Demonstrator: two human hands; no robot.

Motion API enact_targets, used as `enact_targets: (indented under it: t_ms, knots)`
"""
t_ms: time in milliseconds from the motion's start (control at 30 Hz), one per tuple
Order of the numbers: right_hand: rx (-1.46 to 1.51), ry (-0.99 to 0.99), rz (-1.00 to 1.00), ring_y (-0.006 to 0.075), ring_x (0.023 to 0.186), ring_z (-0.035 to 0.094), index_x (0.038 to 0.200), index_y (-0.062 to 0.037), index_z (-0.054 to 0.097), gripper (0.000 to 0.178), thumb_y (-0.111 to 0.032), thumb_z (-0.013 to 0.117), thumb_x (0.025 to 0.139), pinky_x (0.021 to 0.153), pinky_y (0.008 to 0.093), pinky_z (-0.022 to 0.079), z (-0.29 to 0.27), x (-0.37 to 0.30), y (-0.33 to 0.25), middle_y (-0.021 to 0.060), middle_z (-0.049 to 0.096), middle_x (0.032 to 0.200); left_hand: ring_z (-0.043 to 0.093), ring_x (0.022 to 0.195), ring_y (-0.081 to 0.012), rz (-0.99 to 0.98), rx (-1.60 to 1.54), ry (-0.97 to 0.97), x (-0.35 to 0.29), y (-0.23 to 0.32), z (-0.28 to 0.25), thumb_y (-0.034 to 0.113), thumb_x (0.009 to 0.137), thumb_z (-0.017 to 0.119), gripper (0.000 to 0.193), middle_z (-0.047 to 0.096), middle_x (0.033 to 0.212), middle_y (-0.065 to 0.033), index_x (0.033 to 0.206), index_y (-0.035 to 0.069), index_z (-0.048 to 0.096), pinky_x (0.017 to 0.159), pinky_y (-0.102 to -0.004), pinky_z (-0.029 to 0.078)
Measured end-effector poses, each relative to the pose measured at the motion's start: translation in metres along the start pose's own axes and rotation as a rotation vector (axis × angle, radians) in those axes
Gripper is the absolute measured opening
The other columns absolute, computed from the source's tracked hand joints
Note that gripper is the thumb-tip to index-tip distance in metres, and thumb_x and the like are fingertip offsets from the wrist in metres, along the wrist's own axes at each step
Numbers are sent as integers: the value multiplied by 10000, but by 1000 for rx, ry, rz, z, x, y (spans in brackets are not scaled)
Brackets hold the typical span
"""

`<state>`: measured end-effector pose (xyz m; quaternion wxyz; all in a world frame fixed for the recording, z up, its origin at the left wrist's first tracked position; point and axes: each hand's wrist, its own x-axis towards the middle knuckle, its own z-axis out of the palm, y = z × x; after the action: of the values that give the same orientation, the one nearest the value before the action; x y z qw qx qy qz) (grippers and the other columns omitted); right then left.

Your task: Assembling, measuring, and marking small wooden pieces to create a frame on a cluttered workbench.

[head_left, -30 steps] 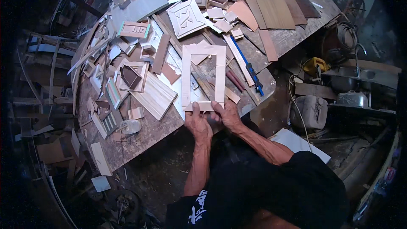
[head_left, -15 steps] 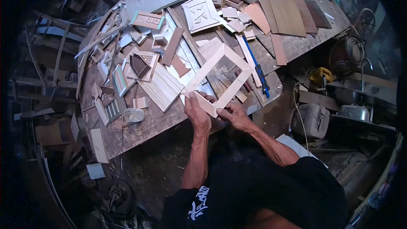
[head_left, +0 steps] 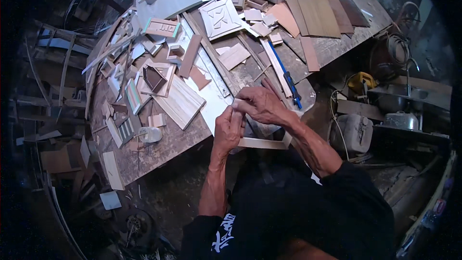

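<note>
A pale wooden frame (head_left: 265, 143) is held just off the front edge of the workbench, tipped so that one side shows edge-on below my hands. Closed round one of its corners is my left hand (head_left: 228, 129), thumb upward. My right hand (head_left: 262, 105) bends over the same corner, its fingers and thumb pinched together against the left fingertips. What lies between the right fingertips is hidden. Much of the frame is covered by my hands and right forearm. Just beyond sit a blue clamp-like bar tool (head_left: 287, 76) and a striped pale wood panel (head_left: 182, 102).
The workbench (head_left: 159, 156) carries many wood offcuts, small boxes and a carved white panel (head_left: 220, 18). A clear plastic cup (head_left: 150, 135) stands near its front left. Brown boards (head_left: 315, 14) fan out at the back right. On the right are a jerrycan (head_left: 353, 135) and a metal basin (head_left: 402, 121).
The frame has come toward me and tipped from facing up to nearly edge-on. My right hand has moved from the frame's near corner up to meet the left.
</note>
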<state>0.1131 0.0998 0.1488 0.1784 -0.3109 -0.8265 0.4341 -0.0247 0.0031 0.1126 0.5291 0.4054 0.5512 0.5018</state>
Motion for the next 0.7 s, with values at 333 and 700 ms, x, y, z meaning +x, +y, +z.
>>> enact_targets:
  t_ms: [333, 700]
  knots:
    - [352, 566, 356, 148, 543, 495, 739, 35, 654, 365, -309, 607, 851, 590, 300, 445, 30, 9, 54, 88, 563, 548, 636, 707, -137, -34, 256, -30, 25, 8, -43, 212, 904, 585, 374, 672, 791, -124, 1148, -67, 530, 644, -273, 502]
    - [505, 536, 557, 80, 567, 444, 766, 19, 642, 362, -329, 635, 863, 519, 273, 375, 17, 35, 85, -2, 548, 630, 681, 761, -248, -292, -35, 83, 35, -2, -29, 260, 927, 548, 464, 652, 997, -150, 1278, 0, 392, 609, -358, 571]
